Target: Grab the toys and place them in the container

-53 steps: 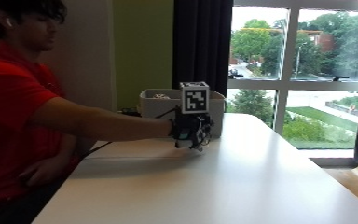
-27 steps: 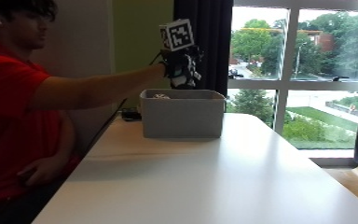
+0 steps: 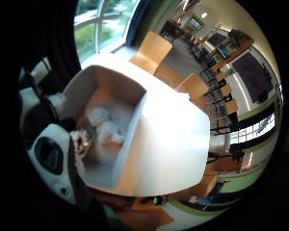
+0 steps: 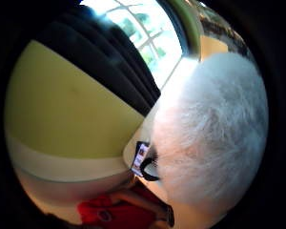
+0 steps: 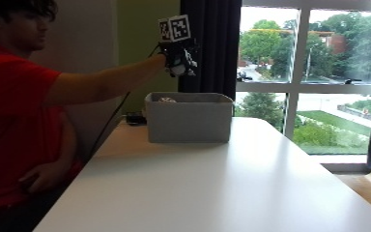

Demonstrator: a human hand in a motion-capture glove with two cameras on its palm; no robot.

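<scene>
A long white table (image 5: pixel 237 179) stands before a big window. At its far left end sits the grey rectangular fabric container (image 5: pixel 189 118), with white fluffy toys (image 3: pixel 106 126) already inside. Above it my gloved right hand (image 5: pixel 178 57) curls its fingers around a white furry toy (image 5: pixel 178 70). If I release off-centre, it could hit the rim and tumble outside.
</scene>
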